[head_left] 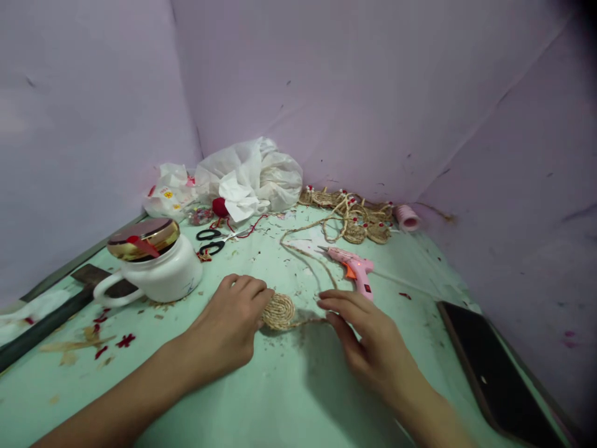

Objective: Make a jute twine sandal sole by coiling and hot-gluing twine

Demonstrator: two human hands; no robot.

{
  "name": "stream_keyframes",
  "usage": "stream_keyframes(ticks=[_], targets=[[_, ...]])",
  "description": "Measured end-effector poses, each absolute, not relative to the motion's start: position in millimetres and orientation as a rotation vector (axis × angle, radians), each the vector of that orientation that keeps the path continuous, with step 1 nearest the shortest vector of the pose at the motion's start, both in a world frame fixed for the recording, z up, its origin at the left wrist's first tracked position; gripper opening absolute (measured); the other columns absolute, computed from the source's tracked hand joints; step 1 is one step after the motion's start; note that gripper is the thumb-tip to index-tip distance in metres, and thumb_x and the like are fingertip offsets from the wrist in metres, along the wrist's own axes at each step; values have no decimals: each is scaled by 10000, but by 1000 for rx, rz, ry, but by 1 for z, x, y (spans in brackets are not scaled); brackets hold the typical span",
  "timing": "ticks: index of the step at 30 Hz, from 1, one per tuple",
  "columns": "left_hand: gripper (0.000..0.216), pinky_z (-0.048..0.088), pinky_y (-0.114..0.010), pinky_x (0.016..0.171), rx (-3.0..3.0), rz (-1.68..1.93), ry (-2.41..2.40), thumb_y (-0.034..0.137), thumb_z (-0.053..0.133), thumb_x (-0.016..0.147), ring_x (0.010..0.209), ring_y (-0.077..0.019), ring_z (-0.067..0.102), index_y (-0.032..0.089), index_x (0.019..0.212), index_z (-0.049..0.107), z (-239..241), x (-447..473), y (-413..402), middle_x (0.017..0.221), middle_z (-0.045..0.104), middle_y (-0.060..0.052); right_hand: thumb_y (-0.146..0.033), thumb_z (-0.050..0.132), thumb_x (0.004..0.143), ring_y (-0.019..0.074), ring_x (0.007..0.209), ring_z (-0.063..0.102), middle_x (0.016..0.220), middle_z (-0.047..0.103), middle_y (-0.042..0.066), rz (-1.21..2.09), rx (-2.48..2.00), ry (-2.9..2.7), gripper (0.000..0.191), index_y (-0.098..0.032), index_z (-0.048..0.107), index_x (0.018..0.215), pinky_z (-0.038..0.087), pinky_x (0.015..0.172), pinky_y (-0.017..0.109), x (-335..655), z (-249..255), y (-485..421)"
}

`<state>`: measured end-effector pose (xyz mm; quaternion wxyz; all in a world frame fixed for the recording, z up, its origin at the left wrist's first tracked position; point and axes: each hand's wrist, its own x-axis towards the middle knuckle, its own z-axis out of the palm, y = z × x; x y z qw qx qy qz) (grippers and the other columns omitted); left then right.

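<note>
A small round coil of braided natural cord rests on the pale green tabletop, and my left hand is closed on its left edge. From the coil's lower right a length of cord runs to my right hand, whose thumb and fingers close around it. The cord comes out beyond that hand and loops back across the table. Just behind my right hand lies a pink glue gun, its nozzle pointing left.
A white mug with a gold-rimmed lid stands left, near a hammer. Black-handled scissors, a red yarn ball and a plastic bag lie behind. Finished coils and a pink roll sit back right; a phone lies right.
</note>
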<state>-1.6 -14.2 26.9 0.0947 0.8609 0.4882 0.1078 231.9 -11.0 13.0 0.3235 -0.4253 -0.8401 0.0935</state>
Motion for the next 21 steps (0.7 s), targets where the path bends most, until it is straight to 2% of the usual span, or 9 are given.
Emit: stream_keyframes(ticks=[4,10,15,21], targets=[[339,372,-442,839,2571,341,1421,66,450,748,968,-256,491,170,1055,546,27,-2,-13,1037,572,-98,-203,524,853,219,898,610,961,678,87,564,-1207,-2376,199,-167,634,1015,484,773,344,216,19,-14],[316,367,-438,840,2594,305,1379,52,451,742,974,-253,484,176,1018,541,24,-1,-13,1025,572,-89,-241,598,832,189,700,603,725,679,26,490,-1227,-2413,95,-207,686,825,399,640,315,222,6,-9],[344,370,-431,836,2585,294,1344,60,459,743,964,-252,490,180,1058,530,22,0,-13,1010,577,-87,-216,641,792,164,674,597,718,680,2,571,-1234,-2244,72,-204,653,722,371,652,306,221,-1,-10],[347,375,-430,836,2581,297,1318,67,459,756,962,-251,488,180,1077,526,20,0,-12,1010,576,-85,-173,660,766,166,713,618,751,704,-9,589,-1230,-2208,61,-228,686,759,351,727,343,222,-4,-7]])
